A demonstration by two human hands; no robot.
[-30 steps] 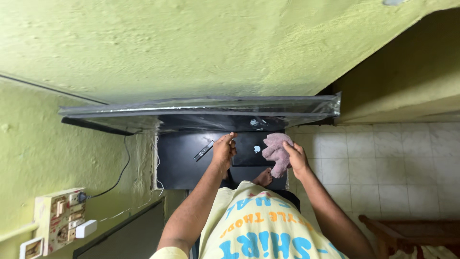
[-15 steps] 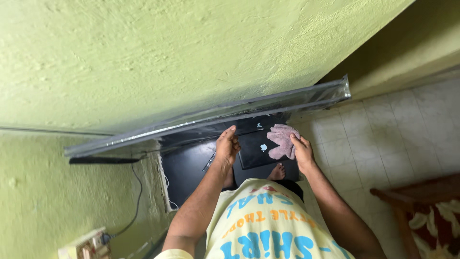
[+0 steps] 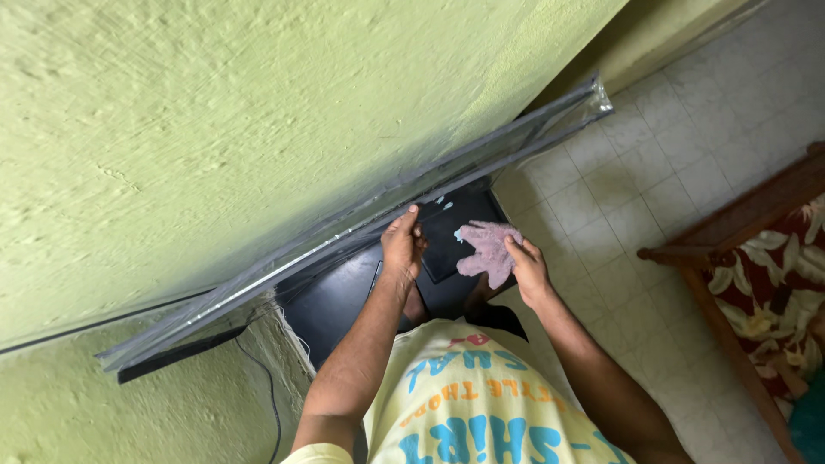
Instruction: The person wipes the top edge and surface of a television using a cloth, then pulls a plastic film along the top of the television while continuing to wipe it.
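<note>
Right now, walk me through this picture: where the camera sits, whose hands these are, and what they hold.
The camera sits on a person's head and looks straight down along a green wall, so you see their own arms and yellow shirt from above. There is no machine, just two bare hands.

The left hand grips the top edge of a flat screen hung on the wall and wrapped in clear plastic. The right hand holds a pink cloth just over a black box that lies on a dark shelf below the screen.

Further down are a tiled floor and, at the right, a wooden seat with a flowered cushion.
</note>
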